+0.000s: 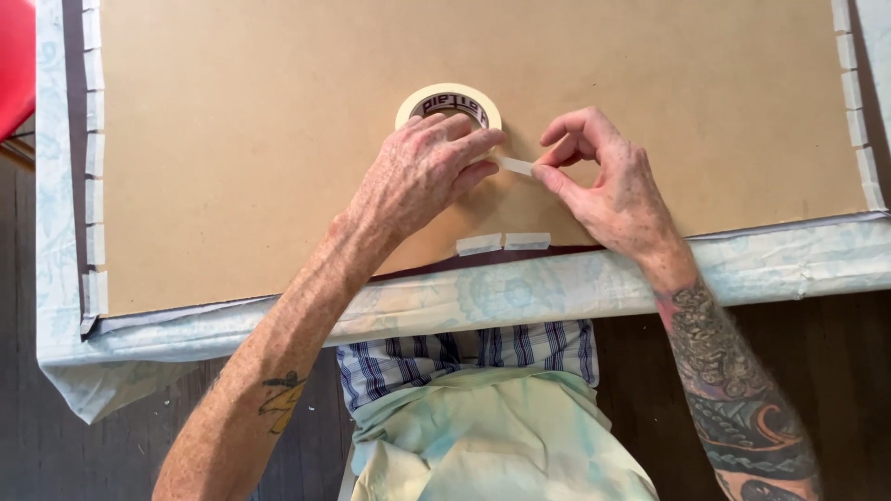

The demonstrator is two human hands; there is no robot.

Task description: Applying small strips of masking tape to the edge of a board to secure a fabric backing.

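Head view: looking straight down at a brown board (278, 139) that lies on pale floral fabric (520, 292), itself on a dark floor (835, 371).
Tape roll: a cream roll of masking tape (448, 98) lies flat on the board, near its middle, just above the hands.
Left hand: the left hand (422, 172) rests over the lower part of the roll, fingers curled down on it and pinning it to the board.
Right hand: the right hand (603, 181) pinches the free tape end (516, 166) between thumb and forefinger, other fingers curled loosely; the short strip runs taut from the roll to that pinch.
Bottom edge: two short tape strips (504, 243) lie side by side across the board's lower edge, just below the hands.
Side edges: rows of like strips (94, 167) run down the left edge and the right edge (854, 93).
Doing it well: in my judgement, the roll should be held firmly, the strip kept level and taut, and its length matched to the strips already laid, so the tear comes clean.
Foreground: a plaid shirt (464, 357) and a pale apron (501, 436) show below the fabric.
Corner: something red (14, 65) at top left.
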